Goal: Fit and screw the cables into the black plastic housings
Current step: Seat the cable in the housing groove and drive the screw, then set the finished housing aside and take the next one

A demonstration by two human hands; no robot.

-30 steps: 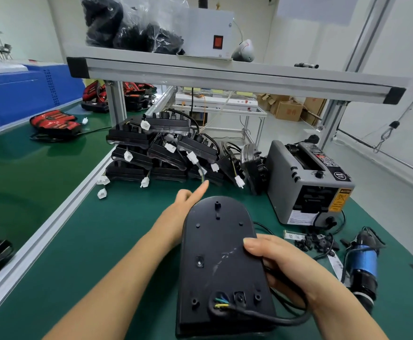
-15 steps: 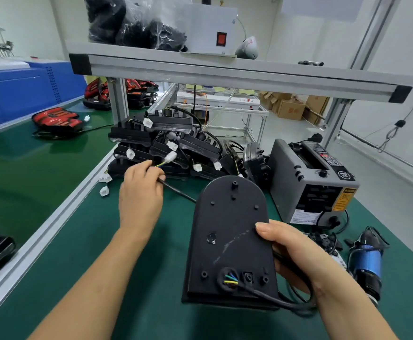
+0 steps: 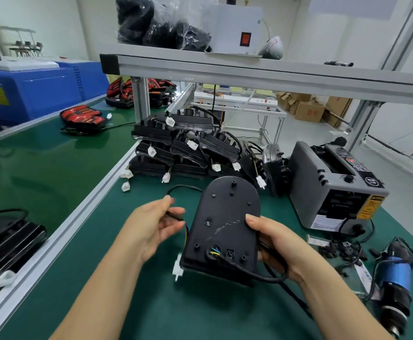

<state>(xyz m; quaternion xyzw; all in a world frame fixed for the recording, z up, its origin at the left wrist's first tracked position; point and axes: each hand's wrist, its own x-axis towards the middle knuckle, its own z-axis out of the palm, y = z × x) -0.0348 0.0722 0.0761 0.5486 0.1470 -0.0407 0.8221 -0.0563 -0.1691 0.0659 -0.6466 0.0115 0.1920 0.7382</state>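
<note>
Head view, looking down over a green desk (image 3: 151, 315). The change comes first. A second ago the left hand (image 3: 155, 227) was stretched toward the pile of housings (image 3: 183, 148) at the back. Half a second ago it had closed on a loose lead there. Now it is drawn back, just beside the left edge of the black housing (image 3: 225, 224). Its fingers (image 3: 169, 229) and thumb pinch the second cable (image 3: 176, 216) near the end, where coloured wires fan out. A white connector (image 3: 177, 268) hangs at the housing's lower left corner (blurred, so I cannot be sure it belongs to this cable). I judge the fetching is done and feeding this cable in comes next.

The right hand (image 3: 276, 244) grips the housing by its right edge, thumb across the face, its other fingers hidden behind. The housing is tilted up toward the camera, rounded end away from me. I cannot tell whether its lower edge rests on the desk. Its face is matt black with a pale scuff across the middle and small bosses and holes. Near the bottom edge the fitted cable (image 3: 249, 274) enters a round opening, yellow, green and blue wires showing, then loops right under the right hand. A square opening just beside it stands empty. The electric screwdriver (image 3: 394, 276) lies on the desk at the right, well apart from both hands.
</note>
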